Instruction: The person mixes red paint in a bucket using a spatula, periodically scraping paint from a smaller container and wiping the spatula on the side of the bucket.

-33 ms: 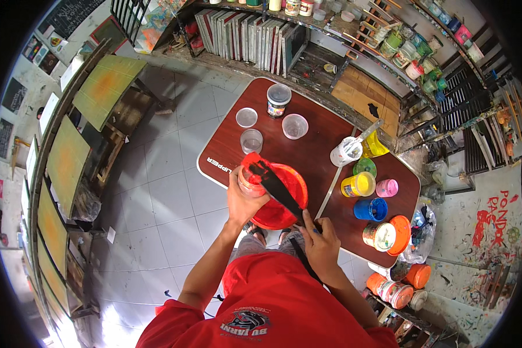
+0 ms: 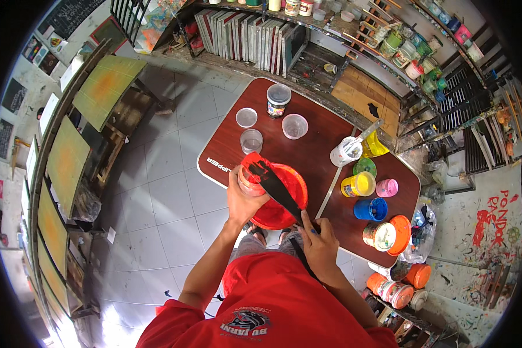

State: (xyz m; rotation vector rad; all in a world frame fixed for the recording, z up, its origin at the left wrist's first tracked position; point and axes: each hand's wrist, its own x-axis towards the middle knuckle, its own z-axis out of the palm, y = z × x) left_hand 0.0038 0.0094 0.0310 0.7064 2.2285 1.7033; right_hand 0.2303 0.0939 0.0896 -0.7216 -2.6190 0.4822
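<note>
I have the left hand [image 2: 245, 204] wrapped round the cup [image 2: 249, 187] over the table [image 2: 325, 156]'s near edge, the right hand [image 2: 321, 242] gripping the spatula [image 2: 281, 194]. Red paint [image 2: 253, 160] already reaches the cup's mouth; more remains in the tub [image 2: 269, 221].

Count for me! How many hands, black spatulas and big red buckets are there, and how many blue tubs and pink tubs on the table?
Hands, left hand and right hand: 2
Black spatula: 1
Big red bucket: 1
Blue tub: 1
Pink tub: 1
Total: 6
</note>
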